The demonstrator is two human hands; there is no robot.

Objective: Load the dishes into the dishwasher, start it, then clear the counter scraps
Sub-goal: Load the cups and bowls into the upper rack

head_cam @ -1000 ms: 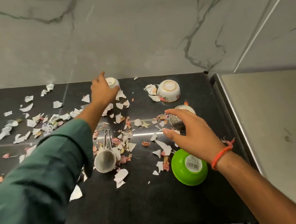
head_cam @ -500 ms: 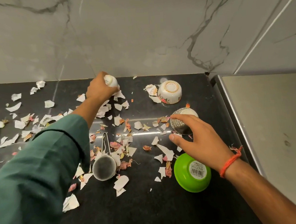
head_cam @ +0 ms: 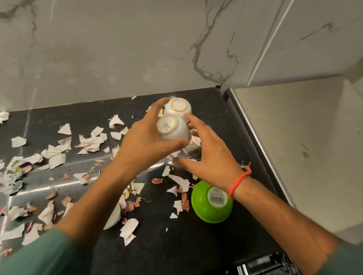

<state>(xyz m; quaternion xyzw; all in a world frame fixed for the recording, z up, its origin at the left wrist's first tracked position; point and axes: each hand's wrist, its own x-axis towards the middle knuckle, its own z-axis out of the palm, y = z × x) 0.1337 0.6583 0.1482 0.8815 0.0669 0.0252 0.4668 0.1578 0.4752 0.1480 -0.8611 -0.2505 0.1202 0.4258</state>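
Observation:
My left hand (head_cam: 146,139) grips a small white cup (head_cam: 171,128), base up, above the black counter (head_cam: 184,255). Right behind it a white floral bowl (head_cam: 177,106) shows upside down, touching my left fingertips. With fingers spread, my right hand (head_cam: 210,159) hovers over a dark patterned bowl (head_cam: 192,152), mostly hidden beneath it; its index finger reaches toward the cup. A green bowl (head_cam: 211,208) lies upside down near my right wrist. Torn paper and petal scraps (head_cam: 55,154) litter the counter.
A white strainer cup (head_cam: 113,218) peeks out under my left forearm. A steel surface (head_cam: 306,150) adjoins the counter on the right. A marble wall (head_cam: 126,44) stands behind. A dark dishwasher rack (head_cam: 267,266) shows at the bottom edge.
My left hand lifted the small white cup from the back of the counter and carried it right, next to the floral bowl. My right hand stayed over the patterned bowl, fingers spreading.

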